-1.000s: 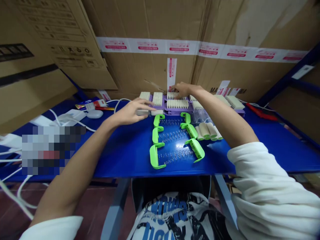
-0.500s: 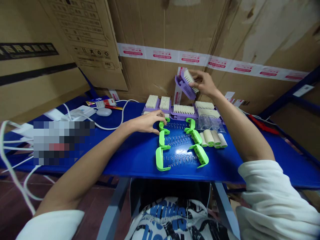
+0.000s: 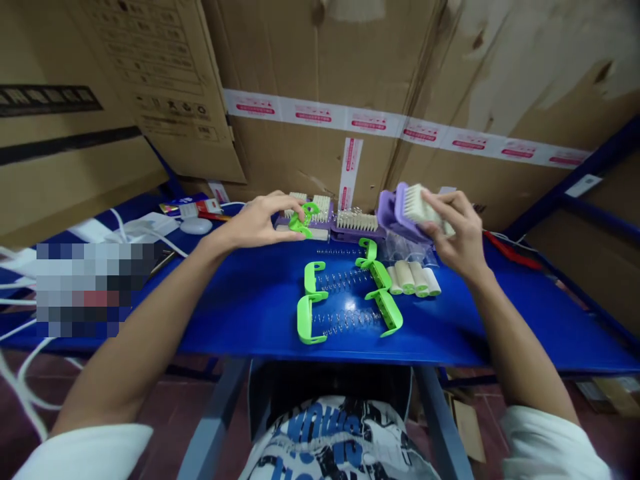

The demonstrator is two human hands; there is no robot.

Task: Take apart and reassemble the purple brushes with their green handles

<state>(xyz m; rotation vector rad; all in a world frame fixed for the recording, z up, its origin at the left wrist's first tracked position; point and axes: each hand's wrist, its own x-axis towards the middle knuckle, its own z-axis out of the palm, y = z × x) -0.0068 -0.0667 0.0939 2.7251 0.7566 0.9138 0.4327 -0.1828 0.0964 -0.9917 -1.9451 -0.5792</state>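
My left hand (image 3: 260, 220) is closed on a small green plastic clip (image 3: 302, 220), lifted just above the blue table (image 3: 240, 307) in front of a row of purple brushes with white bristles (image 3: 345, 223). My right hand (image 3: 453, 230) grips another purple brush (image 3: 405, 210) in the air, tilted, to the right of that row. Below the hands lie more green clips (image 3: 310, 312) in two columns with thin wire springs (image 3: 345, 320) between them. Several cream rollers (image 3: 413, 277) lie right of the clips.
Large cardboard boxes (image 3: 350, 73) with pink-printed tape wall off the back and left. White cables, a white mouse (image 3: 196, 225) and small packets lie at the left end of the table. A blue shelf frame (image 3: 595, 193) rises at the right. A red tool (image 3: 510, 248) lies behind my right wrist.
My left hand picked a green clip off the table and raised it. My right hand brought the purple brush down from near the boxes and rightward, closer to me.
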